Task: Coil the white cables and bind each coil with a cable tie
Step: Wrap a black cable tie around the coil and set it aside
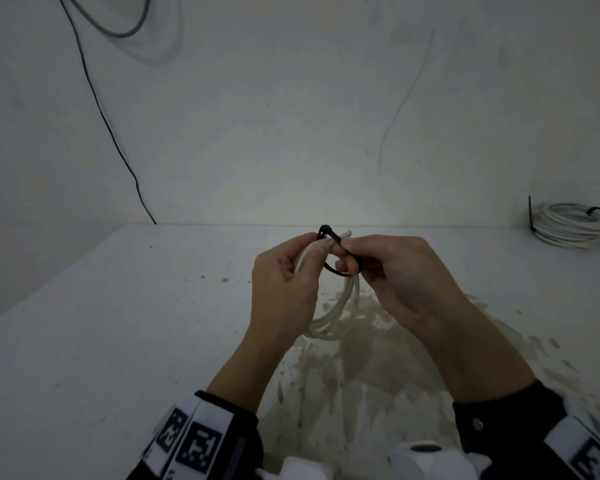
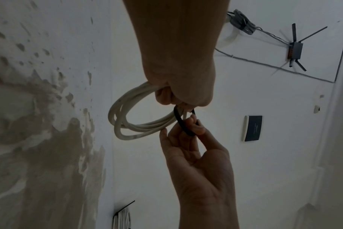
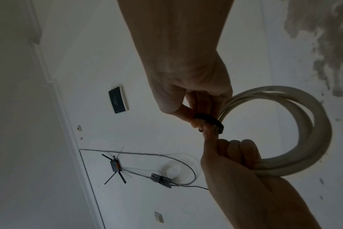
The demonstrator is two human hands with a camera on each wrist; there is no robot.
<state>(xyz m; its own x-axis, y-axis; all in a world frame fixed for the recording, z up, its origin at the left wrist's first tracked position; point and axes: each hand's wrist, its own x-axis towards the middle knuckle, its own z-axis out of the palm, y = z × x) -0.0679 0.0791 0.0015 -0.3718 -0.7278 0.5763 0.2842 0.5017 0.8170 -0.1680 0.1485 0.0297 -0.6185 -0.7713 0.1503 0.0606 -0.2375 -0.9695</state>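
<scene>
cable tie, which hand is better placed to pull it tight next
Right. The right hand already pinches the cable tie looped round the coil, while the left hand grips the coil's strands and is best left holding them together.

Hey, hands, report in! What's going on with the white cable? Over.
Left hand grips white coil. Right hand pinches black cable tie, looped round coil. Nothing in the way. Over.
</scene>
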